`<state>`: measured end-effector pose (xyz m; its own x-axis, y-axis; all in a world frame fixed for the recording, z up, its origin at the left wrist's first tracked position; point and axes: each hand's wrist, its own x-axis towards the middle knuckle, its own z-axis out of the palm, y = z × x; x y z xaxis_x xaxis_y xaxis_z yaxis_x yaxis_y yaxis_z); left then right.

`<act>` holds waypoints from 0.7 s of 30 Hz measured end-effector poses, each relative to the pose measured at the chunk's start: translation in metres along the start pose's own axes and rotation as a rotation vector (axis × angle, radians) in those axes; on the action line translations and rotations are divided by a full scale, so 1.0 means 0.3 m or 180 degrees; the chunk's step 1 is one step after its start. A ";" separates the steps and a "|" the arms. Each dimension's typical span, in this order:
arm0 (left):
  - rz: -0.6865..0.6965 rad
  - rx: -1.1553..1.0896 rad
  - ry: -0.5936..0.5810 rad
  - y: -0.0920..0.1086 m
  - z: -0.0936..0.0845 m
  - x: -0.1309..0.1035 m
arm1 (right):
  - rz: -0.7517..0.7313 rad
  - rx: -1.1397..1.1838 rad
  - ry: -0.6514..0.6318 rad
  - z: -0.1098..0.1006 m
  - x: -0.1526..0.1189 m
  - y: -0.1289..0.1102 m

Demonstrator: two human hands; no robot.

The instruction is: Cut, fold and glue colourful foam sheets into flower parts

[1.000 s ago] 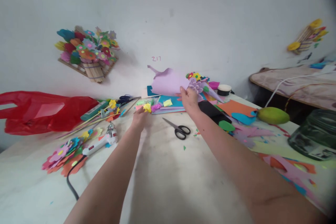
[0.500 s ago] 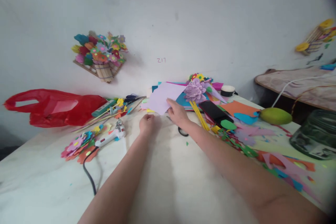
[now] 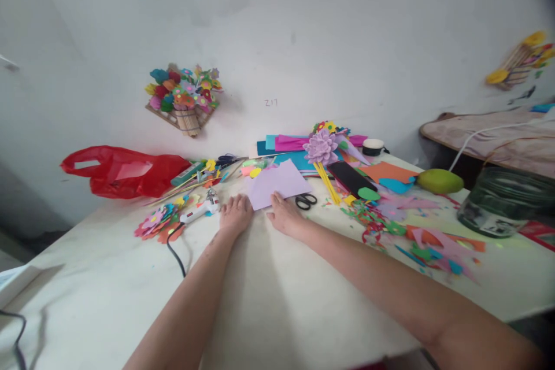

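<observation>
A lilac craft sheet (image 3: 280,182) lies on the table in front of me, its near edge toward my hands. My right hand (image 3: 286,217) grips that near edge, with the index finger on top and the thumb low at the border. At the sheet's left corner, my left hand (image 3: 236,214) rests palm down with its fingers stretched out. Black-handled scissors (image 3: 306,202) lie just right of the sheet, their blades hidden beneath it. To the left of my left hand is a white glue gun (image 3: 199,211) with a black cord.
Left are foam flowers (image 3: 158,222) and a red plastic bag (image 3: 125,173). Behind the sheet stand a lilac flower (image 3: 321,147) and coloured sheets (image 3: 290,143). Rightward lie yellow sticks (image 3: 326,182), a phone (image 3: 350,179), scraps (image 3: 373,219), a green fruit (image 3: 440,181) and a glass jar (image 3: 498,202).
The lilac sheet has come down from being held up and nearer to me, now flat on the table. My left hand has opened from a loose fist and lies at its corner.
</observation>
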<state>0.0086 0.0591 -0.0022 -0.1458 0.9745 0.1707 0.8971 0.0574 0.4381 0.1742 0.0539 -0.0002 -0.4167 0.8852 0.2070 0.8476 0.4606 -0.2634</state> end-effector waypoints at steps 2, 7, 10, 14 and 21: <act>-0.0015 -0.0066 0.0020 -0.022 -0.012 -0.011 | -0.0058 -0.0071 -0.0021 0.009 -0.021 -0.019; 0.0226 -0.0715 0.0163 -0.089 -0.042 -0.035 | -0.0120 -0.0045 -0.0039 0.005 -0.072 -0.056; 0.0292 -0.1097 0.0420 -0.102 -0.069 -0.061 | -0.0173 0.0021 -0.0066 0.002 -0.089 -0.064; 0.0587 -0.1345 0.0222 -0.037 -0.101 -0.111 | -0.0111 0.0184 0.0006 0.009 -0.084 -0.054; 0.0899 -0.0741 0.0286 0.109 -0.033 -0.125 | -0.0502 0.0556 0.0467 0.016 -0.068 -0.031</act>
<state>0.0394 0.0222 0.0144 0.0484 0.9213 0.3858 0.7899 -0.2717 0.5498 0.1732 0.0320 -0.0064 -0.4762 0.7885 0.3892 0.7013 0.6076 -0.3728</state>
